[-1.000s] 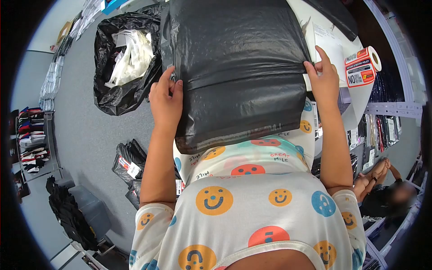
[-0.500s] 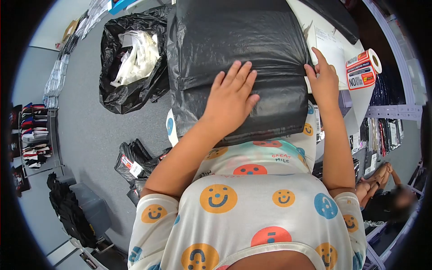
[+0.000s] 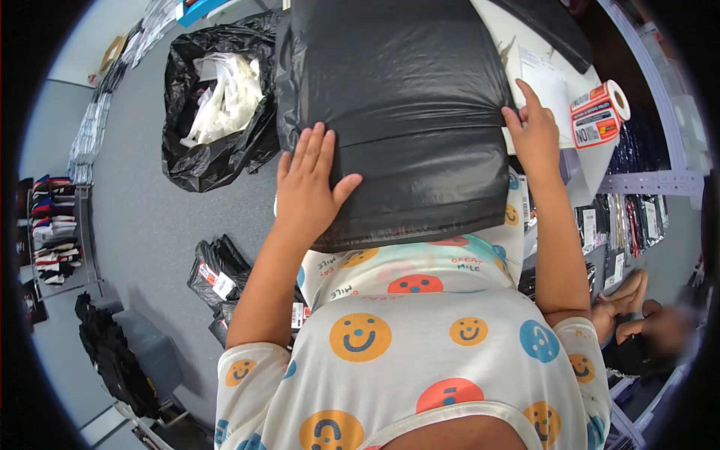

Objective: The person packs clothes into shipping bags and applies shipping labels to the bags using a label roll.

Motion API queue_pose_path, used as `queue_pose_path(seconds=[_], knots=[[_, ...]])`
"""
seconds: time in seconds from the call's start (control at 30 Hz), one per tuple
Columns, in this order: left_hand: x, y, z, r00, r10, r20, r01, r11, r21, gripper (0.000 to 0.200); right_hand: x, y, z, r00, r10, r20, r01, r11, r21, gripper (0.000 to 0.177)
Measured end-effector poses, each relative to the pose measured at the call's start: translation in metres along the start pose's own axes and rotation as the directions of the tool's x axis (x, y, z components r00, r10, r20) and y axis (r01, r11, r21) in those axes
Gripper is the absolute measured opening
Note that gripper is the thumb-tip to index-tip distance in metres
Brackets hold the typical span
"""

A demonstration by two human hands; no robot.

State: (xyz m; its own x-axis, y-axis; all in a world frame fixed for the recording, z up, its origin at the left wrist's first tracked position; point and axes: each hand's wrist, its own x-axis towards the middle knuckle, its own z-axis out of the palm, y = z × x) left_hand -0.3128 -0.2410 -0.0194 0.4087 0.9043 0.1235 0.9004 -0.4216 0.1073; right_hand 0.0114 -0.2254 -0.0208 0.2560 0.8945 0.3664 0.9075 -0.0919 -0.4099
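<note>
We have the black plastic package point(image 3: 409, 82) between our hands, its long axis seemingly running away from us, the left hand point(image 3: 309, 186) spread open on its near left part, the right hand point(image 3: 536, 139) at its right edge, whether pinching we cannot tell.

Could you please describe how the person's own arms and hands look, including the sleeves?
The left hand and right hand are without gloves, with no watch or bracelet visible. The forearms are uncovered. The left sleeve and right sleeve are short and white, printed with orange smiley faces and blue motifs.
</note>
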Motion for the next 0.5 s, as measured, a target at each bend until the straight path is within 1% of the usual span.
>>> queue_pose_path(seconds=[0.07,0.17,0.23,0.33,0.4,0.47,0.5], knots=[[-0.001,-0.002,-0.001,1.0,-0.002,0.015,0.001,1.0,0.003,0.066,0.0,0.0,-0.001,1.0,0.027,0.005,-0.027,0.999,0.032,0.048],[-0.001,-0.003,0.003,0.999,0.018,-0.031,-0.018,1.0,0.014,0.069,-0.001,0.001,-0.001,1.0,0.024,-0.005,-0.023,0.996,0.085,0.047],[-0.002,-0.004,0.004,0.999,0.02,-0.026,-0.02,1.0,0.009,0.068,-0.002,0.0,-0.001,0.999,0.047,0.015,-0.048,0.993,0.106,0.048],[-0.002,-0.005,0.003,1.0,0.018,-0.005,-0.018,1.0,-0.001,0.067,-0.002,-0.006,0.002,0.978,-0.132,-0.162,0.118,0.989,-0.095,0.046],[-0.002,-0.004,0.002,1.0,0.024,0.002,-0.024,1.0,-0.011,0.067,-0.001,-0.032,0.007,0.918,-0.333,-0.217,0.321,0.943,-0.091,0.042],[-0.002,-0.005,0.003,0.999,0.031,0.008,-0.031,0.999,0.007,0.067,-0.007,-0.072,0.019,0.9,-0.431,-0.061,0.435,0.896,0.088,0.031],[-0.002,-0.005,0.004,0.999,0.032,0.009,-0.032,0.999,0.018,0.067,-0.017,-0.099,0.016,0.875,-0.478,0.068,0.475,0.878,0.064,0.029]])
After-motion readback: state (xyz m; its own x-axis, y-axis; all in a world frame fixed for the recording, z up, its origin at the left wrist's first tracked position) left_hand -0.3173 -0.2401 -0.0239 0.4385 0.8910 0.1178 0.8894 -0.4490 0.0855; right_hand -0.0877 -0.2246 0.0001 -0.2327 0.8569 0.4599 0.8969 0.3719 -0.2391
